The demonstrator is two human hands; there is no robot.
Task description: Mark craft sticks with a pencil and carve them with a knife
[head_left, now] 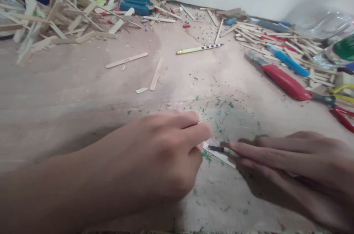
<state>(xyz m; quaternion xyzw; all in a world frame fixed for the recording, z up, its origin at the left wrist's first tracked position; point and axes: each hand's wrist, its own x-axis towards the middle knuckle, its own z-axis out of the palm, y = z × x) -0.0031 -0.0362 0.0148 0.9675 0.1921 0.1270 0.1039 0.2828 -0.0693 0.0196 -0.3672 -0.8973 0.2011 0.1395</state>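
My left hand (168, 149) is closed in a pinch over the near end of a pale wooden craft stick (225, 160), most of which the fingers hide. The stick lies low over the tabletop between my two hands. In my right hand (293, 160) is a slim craft knife (217, 148), its narrow dark tip pointing left. That tip rests against or just above the stick; which of the two I cannot tell. Thumb and fingers wrap the knife's body, so its handle is mostly hidden. Small green shavings (218, 125) lie scattered around the stick.
Beyond my hands lie two loose craft sticks (127, 60) and a yellow pencil (199, 49). A tangled stick pile (63, 9) fills the back left. Rightward are a red-handled utility knife (287, 81), a blue marker (289, 60), more sticks and a plastic bottle (340, 49).
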